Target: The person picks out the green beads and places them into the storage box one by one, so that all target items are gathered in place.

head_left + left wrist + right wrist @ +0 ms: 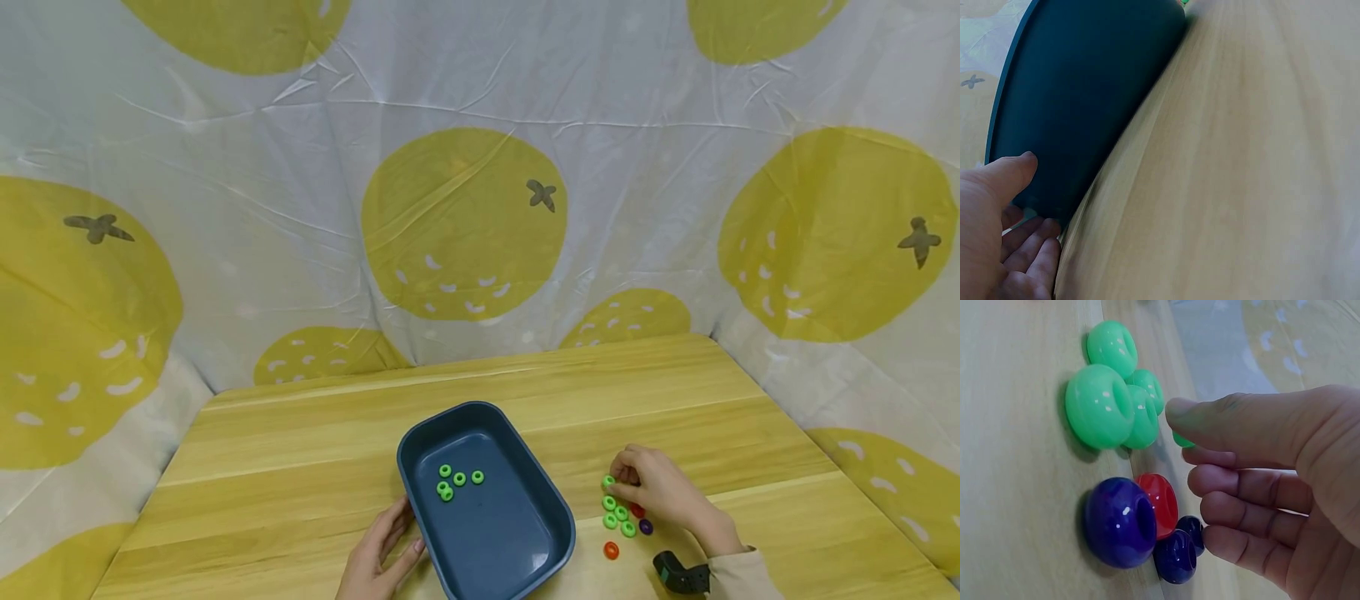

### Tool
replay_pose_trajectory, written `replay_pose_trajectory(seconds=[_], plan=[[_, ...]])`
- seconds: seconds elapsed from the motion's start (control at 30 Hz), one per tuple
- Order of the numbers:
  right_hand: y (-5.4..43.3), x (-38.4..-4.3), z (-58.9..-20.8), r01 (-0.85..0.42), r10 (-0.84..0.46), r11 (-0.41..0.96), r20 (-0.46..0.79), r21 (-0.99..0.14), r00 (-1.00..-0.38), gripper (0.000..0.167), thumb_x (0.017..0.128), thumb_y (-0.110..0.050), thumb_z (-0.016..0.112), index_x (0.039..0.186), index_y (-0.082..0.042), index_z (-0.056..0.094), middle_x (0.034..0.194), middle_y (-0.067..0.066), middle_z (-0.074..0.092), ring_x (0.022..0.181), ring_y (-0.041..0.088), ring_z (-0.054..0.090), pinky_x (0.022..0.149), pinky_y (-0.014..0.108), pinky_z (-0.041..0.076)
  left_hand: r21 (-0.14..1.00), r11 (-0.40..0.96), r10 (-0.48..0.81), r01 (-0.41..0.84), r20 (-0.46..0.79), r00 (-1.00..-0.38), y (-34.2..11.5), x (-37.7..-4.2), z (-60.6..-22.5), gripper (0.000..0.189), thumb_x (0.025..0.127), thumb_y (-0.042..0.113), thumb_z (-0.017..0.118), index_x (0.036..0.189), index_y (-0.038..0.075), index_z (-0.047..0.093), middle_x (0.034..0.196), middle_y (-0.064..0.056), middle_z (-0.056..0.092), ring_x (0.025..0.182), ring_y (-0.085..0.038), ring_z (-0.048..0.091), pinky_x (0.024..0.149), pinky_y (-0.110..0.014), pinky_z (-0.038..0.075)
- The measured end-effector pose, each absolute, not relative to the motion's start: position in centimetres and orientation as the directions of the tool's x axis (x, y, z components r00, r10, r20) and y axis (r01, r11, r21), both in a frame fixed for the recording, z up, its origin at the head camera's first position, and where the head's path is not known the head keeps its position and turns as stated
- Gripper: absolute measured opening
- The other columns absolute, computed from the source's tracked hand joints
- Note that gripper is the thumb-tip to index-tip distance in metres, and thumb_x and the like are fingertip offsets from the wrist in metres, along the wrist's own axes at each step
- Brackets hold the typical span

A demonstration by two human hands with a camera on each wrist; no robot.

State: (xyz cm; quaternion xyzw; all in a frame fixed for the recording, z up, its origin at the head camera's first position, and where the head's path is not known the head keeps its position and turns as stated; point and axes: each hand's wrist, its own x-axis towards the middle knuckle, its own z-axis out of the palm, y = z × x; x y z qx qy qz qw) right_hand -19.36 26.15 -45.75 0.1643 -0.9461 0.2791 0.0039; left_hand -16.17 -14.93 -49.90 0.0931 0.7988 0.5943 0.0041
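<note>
My left hand (378, 552) rests against the near left side of a dark blue plastic tray (558, 510). In the left wrist view the thumb and fingers (1034, 250) lie relaxed along the tray's outer wall (1085, 94). My right hand (656, 487) pinches a green ring-shaped bead (1183, 440), mostly hidden behind the thumb. Right below that hand, several green beads (1099, 406) lie clustered on the table. Beside them are a red bead (1159, 503) and dark purple beads (1119, 522). Inside the tray sit several green beads (460, 479).
An orange-red bead (611, 550) lies on the wooden table (300, 442), between the tray and the right wrist. A black strap device (678, 573) is worn on that wrist. Behind the table hangs a fruit-patterned cloth (630, 192).
</note>
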Motion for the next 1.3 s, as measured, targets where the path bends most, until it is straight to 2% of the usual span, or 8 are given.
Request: replay_pose_trajectory(seconds=[0.23,0.47,0.67,0.9,1.1,1.3], plan=[[26.1,-19.3,-45.4,-0.3,-0.292,0.783,0.104,-0.545,-0.951,0.011,0.085,-0.018,0.078,0.086,-0.012,0.069,0.079,-0.009,0.056,0.069,-0.001,0.048,0.058,0.019,0.048,0.944,0.282,0.156,0.168,0.128,-0.979,-15.0,-16.2,-50.0,0.06,0.089,0.016,0.074,0.139,-0.006,0.049,0.137,-0.024,0.055,0.115,0.01,0.051,0.097,-0.009,0.045],[25.8,-19.1,-44.5,-0.296,-0.243,0.777,0.168,-0.556,-0.955,0.011,0.086,-0.018,0.078,0.087,-0.013,0.068,0.081,-0.008,0.057,0.072,0.001,0.049,0.061,0.02,0.048,0.941,0.277,0.151,0.196,0.159,-0.976,-14.8,-16.1,-49.9,0.058,0.088,0.013,0.074,0.137,-0.007,0.051,0.134,-0.023,0.057,0.114,0.009,0.052,0.096,-0.01,0.046],[23.9,-19.7,-42.5,-0.294,-0.218,0.807,0.203,-0.512,-0.954,0.011,0.088,-0.023,0.076,0.089,-0.016,0.068,0.083,-0.01,0.057,0.076,0.003,0.051,0.066,0.023,0.049,0.942,0.305,0.151,0.139,0.097,-0.984,-14.9,-16.1,-49.6,0.063,0.089,0.021,0.074,0.14,-0.004,0.048,0.136,-0.02,0.056,0.116,0.006,0.053,0.097,-0.011,0.047],[18.9,-21.5,-39.5,-0.406,-0.33,0.775,0.238,-0.484,-0.914,0.01,0.087,-0.021,0.076,0.089,-0.015,0.068,0.083,-0.009,0.058,0.076,0.008,0.054,0.066,0.022,0.05,0.938,0.33,0.156,0.109,0.06,-0.986,-15.0,-16.2,-49.8,0.066,0.089,0.025,0.074,0.142,-0.002,0.047,0.138,-0.018,0.056,0.117,0.003,0.053,0.098,-0.011,0.046],[13.8,-23.0,-37.4,-0.51,-0.459,0.731,0.226,-0.454,-0.859,0.011,0.088,-0.02,0.076,0.092,-0.011,0.07,0.085,-0.001,0.062,0.077,0.014,0.057,0.067,0.023,0.051,0.94,0.291,0.153,0.179,0.139,-0.978,-15.0,-16.0,-50.3,0.061,0.089,0.017,0.075,0.139,-0.004,0.049,0.135,-0.02,0.057,0.115,0.007,0.053,0.097,-0.011,0.047],[9.0,-24.4,-36.7,-0.541,-0.525,0.746,0.157,-0.389,-0.836,0.011,0.088,-0.018,0.076,0.095,-0.01,0.07,0.088,0.003,0.064,0.077,0.015,0.058,0.067,0.025,0.051,0.937,0.258,0.157,0.236,0.2,-0.967,-15.0,-16.0,-50.3,0.057,0.088,0.012,0.074,0.137,-0.007,0.051,0.133,-0.024,0.058,0.115,0.008,0.052,0.097,-0.01,0.047]])
